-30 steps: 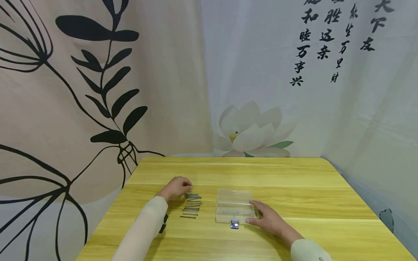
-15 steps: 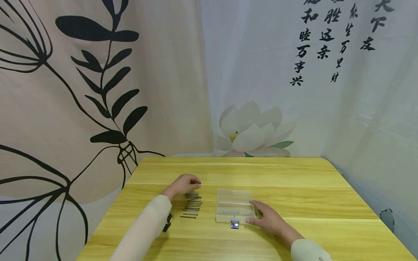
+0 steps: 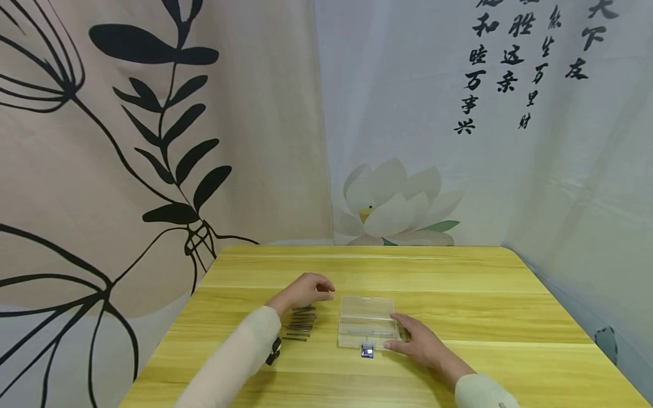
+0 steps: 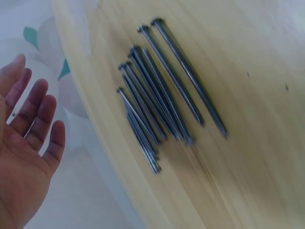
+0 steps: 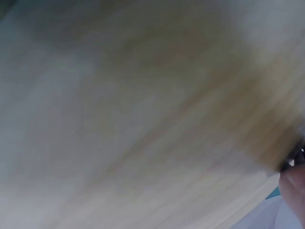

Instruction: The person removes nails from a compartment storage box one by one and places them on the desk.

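My left hand [image 3: 305, 290] is above the table, just beyond the nails and left of the box. Its thumb and fingertip come together, and a small dark end [image 4: 13, 114] in the left wrist view looks like a nail, mostly hidden. A group of steel nails [image 4: 152, 95] lies roughly side by side on the wood, larger ones at one end. The clear plastic box [image 3: 346, 341] has divided sections and a blue label [image 3: 367, 351] at its front. Something thin lies inside. My right hand [image 3: 420, 341] grips the box's right side, thumb at the front corner, fingers farther back.
The light wooden table [image 3: 484, 317] extends around the box on all sides. Its far edge meets a printed curtain [image 3: 275, 141]. The right wrist view is blurred, with mostly tabletop and a fingertip [image 5: 294, 188] at the lower right.
My left hand has moved right, from above the nails' far end toward the box. My right hand and the box have stayed in place.
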`<action>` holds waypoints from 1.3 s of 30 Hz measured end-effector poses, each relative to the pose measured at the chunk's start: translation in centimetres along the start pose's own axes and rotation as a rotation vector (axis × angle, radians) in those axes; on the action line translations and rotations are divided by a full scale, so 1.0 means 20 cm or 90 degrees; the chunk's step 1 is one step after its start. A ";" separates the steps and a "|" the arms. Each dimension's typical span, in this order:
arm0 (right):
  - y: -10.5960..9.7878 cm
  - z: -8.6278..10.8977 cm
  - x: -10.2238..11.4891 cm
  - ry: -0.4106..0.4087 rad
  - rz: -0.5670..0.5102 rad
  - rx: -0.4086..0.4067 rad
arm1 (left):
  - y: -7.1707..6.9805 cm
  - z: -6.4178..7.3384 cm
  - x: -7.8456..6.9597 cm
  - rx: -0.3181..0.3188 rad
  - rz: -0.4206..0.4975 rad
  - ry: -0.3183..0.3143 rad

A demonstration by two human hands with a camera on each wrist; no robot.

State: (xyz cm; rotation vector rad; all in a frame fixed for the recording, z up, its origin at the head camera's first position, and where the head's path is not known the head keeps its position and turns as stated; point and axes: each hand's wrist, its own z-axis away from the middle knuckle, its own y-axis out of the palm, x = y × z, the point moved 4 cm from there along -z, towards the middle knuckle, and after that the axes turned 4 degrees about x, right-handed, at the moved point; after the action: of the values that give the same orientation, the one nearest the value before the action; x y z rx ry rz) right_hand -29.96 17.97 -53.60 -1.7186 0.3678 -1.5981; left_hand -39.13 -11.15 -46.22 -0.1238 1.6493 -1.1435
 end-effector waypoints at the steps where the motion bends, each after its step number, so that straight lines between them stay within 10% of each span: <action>1: 0.00 0.00 0.00 0.001 -0.001 0.000 | 0.01 0.00 -0.01 0.003 0.002 0.003; 39: 0.00 0.00 0.00 -0.007 0.013 -0.013 | 0.29 -0.05 -0.13 0.005 0.046 0.008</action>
State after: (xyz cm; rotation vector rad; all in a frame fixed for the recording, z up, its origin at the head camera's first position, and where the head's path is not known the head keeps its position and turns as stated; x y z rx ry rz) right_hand -29.95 17.96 -53.56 -1.7330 0.3954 -1.5743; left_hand -36.36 -5.94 -48.70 -0.0519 1.6467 -1.0982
